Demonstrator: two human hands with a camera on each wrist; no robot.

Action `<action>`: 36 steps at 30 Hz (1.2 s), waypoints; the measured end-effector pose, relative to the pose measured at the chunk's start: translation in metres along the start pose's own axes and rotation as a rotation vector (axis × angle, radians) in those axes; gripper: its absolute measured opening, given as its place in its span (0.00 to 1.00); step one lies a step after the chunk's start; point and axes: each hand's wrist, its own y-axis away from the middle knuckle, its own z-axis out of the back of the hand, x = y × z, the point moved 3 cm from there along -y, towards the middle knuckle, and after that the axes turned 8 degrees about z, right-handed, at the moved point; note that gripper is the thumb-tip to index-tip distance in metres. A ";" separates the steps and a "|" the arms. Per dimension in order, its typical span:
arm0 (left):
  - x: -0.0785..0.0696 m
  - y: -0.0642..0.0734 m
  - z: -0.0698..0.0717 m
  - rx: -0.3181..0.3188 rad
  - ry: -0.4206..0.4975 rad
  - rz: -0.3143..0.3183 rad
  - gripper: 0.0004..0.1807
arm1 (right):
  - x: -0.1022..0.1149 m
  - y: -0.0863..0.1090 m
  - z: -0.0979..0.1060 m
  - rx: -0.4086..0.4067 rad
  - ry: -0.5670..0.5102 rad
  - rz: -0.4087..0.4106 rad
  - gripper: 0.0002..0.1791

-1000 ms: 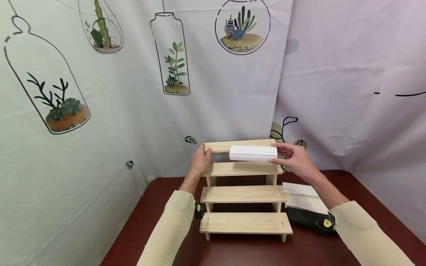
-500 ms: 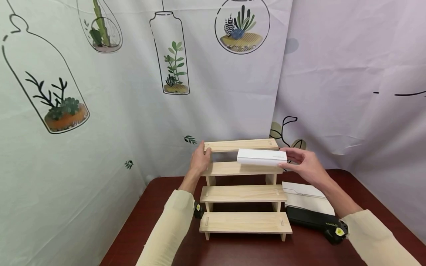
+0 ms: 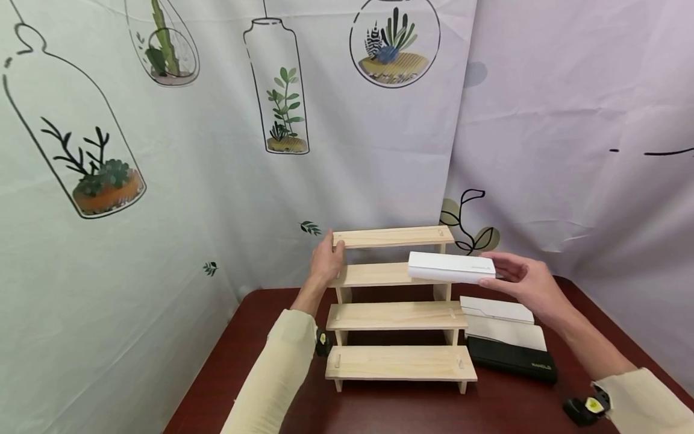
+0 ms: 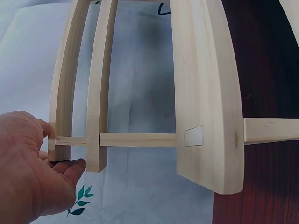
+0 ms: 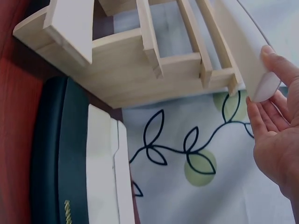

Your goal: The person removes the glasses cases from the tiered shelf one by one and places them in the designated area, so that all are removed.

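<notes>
A pale wooden stepped display rack (image 3: 398, 364) stands on the table, its boards rising toward the back. My left hand (image 3: 326, 262) grips the left end of the top board (image 3: 393, 237); in the left wrist view its thumb and fingers (image 4: 74, 170) wrap the board's end. My right hand (image 3: 534, 286) holds a long white glasses case (image 3: 450, 267) by its right end, thumb on one side and fingers on the other. The case is in the air, overlapping the right part of the second-highest board in the head view. Its rounded end shows in the right wrist view.
Right of the rack lie a black case (image 3: 509, 360) with gold lettering, a cream case (image 3: 506, 333) and a white case (image 3: 496, 309), side by side on the dark red table (image 3: 401, 413). A printed cloth backdrop (image 3: 347, 181) hangs close behind the rack.
My right hand has moved right and down with the white glasses case, away from the top board. The left hand stays on the rack. The cases at right are now less covered by the arm.
</notes>
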 end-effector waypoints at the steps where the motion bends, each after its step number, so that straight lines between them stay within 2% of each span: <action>1: 0.000 0.000 0.000 -0.002 0.000 0.000 0.35 | -0.001 0.003 0.003 -0.004 0.001 -0.006 0.32; 6: 0.001 -0.001 0.000 0.002 -0.004 0.001 0.35 | -0.009 0.024 0.020 -0.027 0.040 -0.035 0.32; 12: 0.001 -0.001 -0.001 0.005 -0.008 0.001 0.35 | -0.024 0.058 0.036 -0.040 0.069 -0.063 0.30; 17: 0.001 -0.001 -0.001 0.000 0.000 -0.009 0.35 | -0.033 0.088 0.046 -0.053 0.068 -0.119 0.30; 25: 0.006 -0.001 0.003 -0.008 0.047 -0.041 0.35 | -0.045 0.126 0.053 -0.093 0.080 -0.224 0.31; 33: 0.005 -0.001 0.003 0.009 0.044 -0.044 0.35 | -0.061 0.158 0.051 -0.077 0.153 -0.336 0.34; 36: 0.004 0.000 0.003 0.010 0.044 -0.041 0.35 | -0.067 0.168 0.050 -0.073 0.140 -0.376 0.33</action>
